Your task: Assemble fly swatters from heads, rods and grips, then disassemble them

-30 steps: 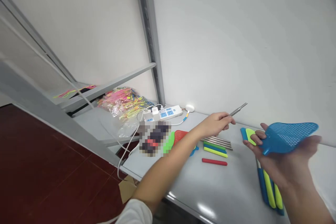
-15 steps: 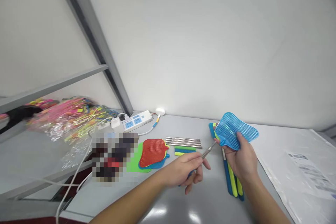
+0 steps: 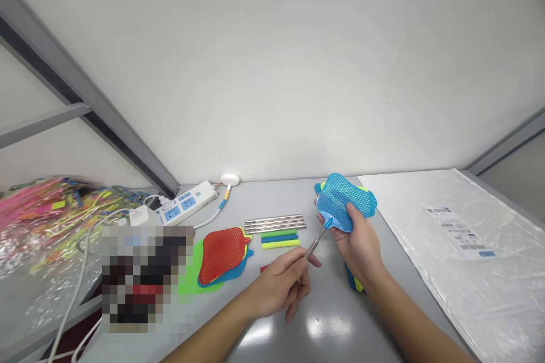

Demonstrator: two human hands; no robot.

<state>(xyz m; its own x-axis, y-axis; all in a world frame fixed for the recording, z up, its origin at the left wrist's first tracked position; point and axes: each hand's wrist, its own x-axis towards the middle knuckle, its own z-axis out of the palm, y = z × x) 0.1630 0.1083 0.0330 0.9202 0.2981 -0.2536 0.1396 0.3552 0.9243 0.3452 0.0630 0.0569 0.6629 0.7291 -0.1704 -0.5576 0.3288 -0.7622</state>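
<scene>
My right hand [image 3: 360, 244] grips a blue mesh fly swatter head [image 3: 346, 199], thumb on top of the mesh. Between the fingers of my left hand [image 3: 283, 281] is a metal rod [image 3: 314, 245], its tip meeting the neck of the blue head. How far the tip sits inside the neck I cannot tell. Beyond my left hand lie several metal rods [image 3: 275, 223] and green, blue and yellow [image 3: 281, 244] handle tubes. A red piece is mostly hidden behind that hand. Under my right hand, blue and yellow handles [image 3: 354, 279] show partly.
Left of my hands is a pile of loose swatter heads, a red one [image 3: 223, 255] uppermost. Farther left are a power strip [image 3: 187, 204], cables, a blurred-out patch and bagged colourful items [image 3: 63, 210]. A white plastic package [image 3: 464, 238] covers the table's right side.
The rod's tip and the blue head's neck have come into line and meet. The view has turned right, so things appear farther left.
</scene>
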